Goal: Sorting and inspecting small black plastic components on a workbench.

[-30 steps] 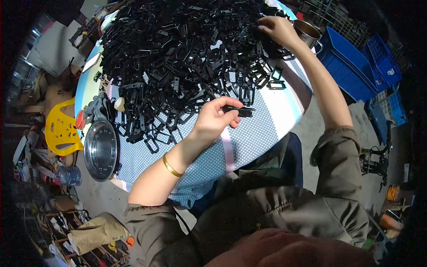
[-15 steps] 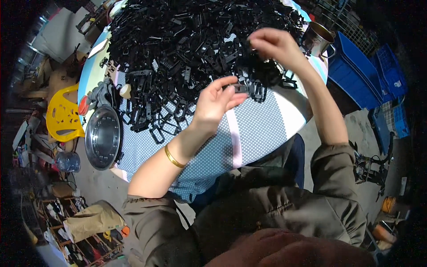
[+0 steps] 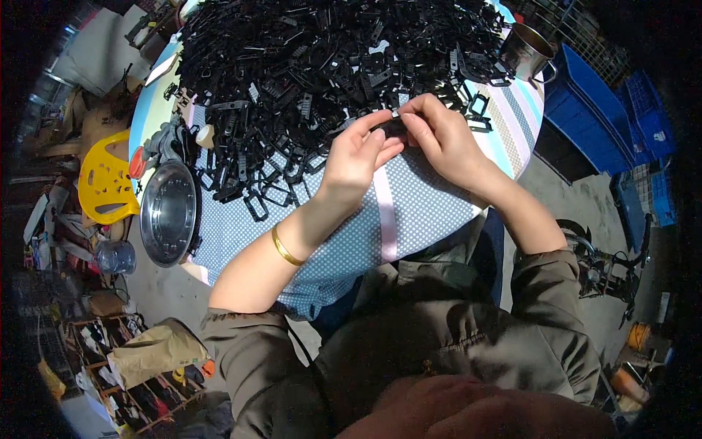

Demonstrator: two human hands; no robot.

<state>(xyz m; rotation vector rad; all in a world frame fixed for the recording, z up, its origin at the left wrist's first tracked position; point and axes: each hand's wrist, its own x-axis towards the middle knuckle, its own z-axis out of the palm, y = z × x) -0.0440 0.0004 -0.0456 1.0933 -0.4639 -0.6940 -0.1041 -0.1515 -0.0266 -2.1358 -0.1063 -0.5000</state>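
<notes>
Between my two hands is a small black plastic part point(image 3: 393, 129), partly covered by fingers. My left hand point(image 3: 356, 155) grips it from the left between thumb and fingers, a gold bangle on that wrist. From the right, my right hand point(image 3: 443, 143) closes its thumb and fingertips at the part's other end; whether it pinches a second small piece there is hidden. Just beyond both hands, a big heap of black plastic parts point(image 3: 314, 66) covers most of the table, with loose frame-shaped ones along its near edge.
A patterned cloth covers the table point(image 3: 329, 249). At its left edge stand a steel bowl point(image 3: 170, 212), grey gloves point(image 3: 170, 143) and a tape roll point(image 3: 205, 136). A metal pot point(image 3: 525, 53) stands at the right edge, blue crates point(image 3: 585, 110) beyond. A yellow chair point(image 3: 106, 179) is at left.
My right hand has come down and left from above the heap to meet the left hand at the black part. My left hand has stayed nearly in place, still holding it.
</notes>
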